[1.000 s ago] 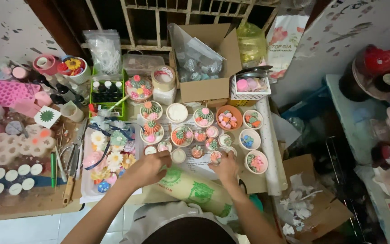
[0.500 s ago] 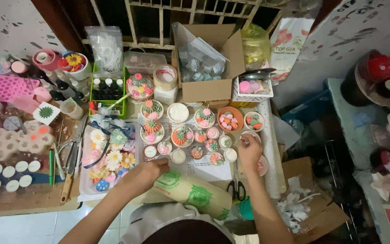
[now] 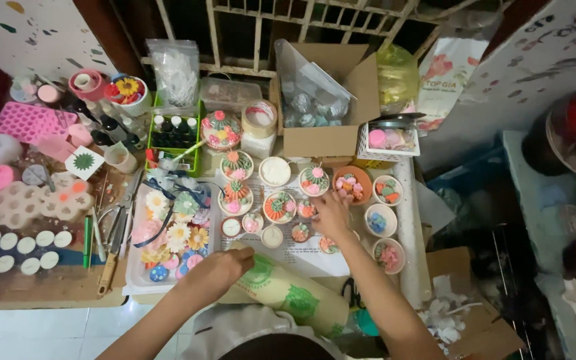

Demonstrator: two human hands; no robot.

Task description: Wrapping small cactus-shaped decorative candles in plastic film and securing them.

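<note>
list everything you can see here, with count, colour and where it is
cardboard box: one, brown, open, back centre
small decorated bowls: many, white with pink, green and orange, table centre
flower tray: one, white, mixed colours, left of the bowls
silicone mould: one, pink, far left
white discs: two rows, front left
bottle rack: one, green, back left
printed roll: one, beige and green, front
left hand: on the roll's end
right hand: over the small bowls

Open brown cardboard box (image 3: 331, 100) at the table's back, clear plastic bag (image 3: 305, 93) of wrapped pieces inside. Left of it, clear packet (image 3: 177, 70) of white bits. Right of it, yellow bag (image 3: 398, 70), then white pouch (image 3: 449, 70) printed with red flowers. Near front edge, cream roll (image 3: 288, 290) with green printing, under left hand (image 3: 218, 270).
</note>
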